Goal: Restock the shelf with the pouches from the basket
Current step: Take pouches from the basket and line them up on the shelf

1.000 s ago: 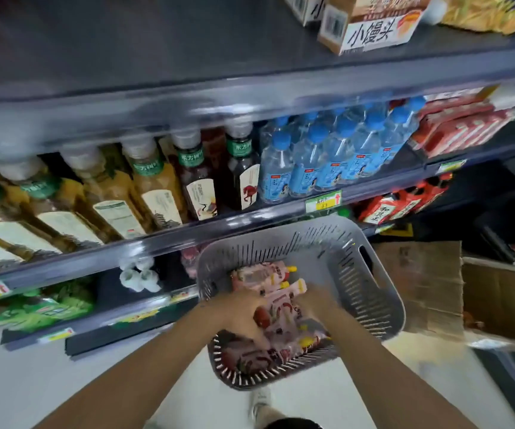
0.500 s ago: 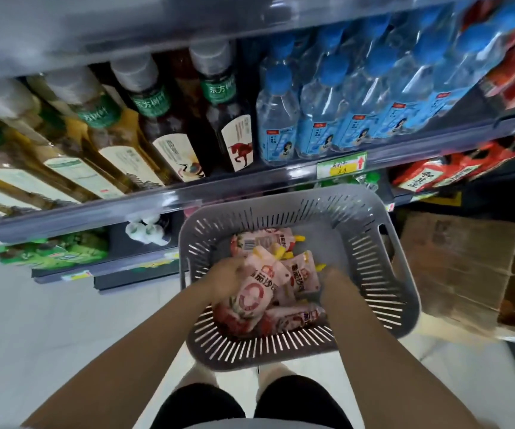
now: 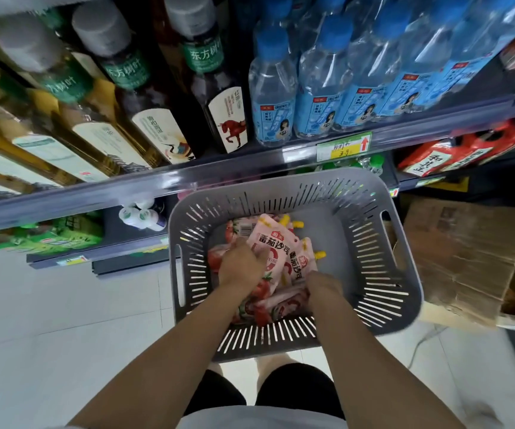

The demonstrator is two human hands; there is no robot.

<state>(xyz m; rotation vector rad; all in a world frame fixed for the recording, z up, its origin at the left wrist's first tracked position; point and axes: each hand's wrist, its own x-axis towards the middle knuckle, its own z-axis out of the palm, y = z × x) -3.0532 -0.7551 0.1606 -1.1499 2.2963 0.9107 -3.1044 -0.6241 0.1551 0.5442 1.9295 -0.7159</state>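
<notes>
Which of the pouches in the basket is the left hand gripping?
The topmost pink pouch, printed face up; the left hand grips its lower part. The other pouches lie beneath it in the basket.

We look down on pale, glossy floor tiles (image 3: 49, 320). Brown cardboard (image 3: 466, 258) lies at the floor's right edge, beside the shelf (image 3: 219, 178), which carries tea bottles (image 3: 157, 97) and water bottles (image 3: 274, 88).

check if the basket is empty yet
Not empty: several pink pouches lie in the grey basket, and the left hand grips one.
</notes>
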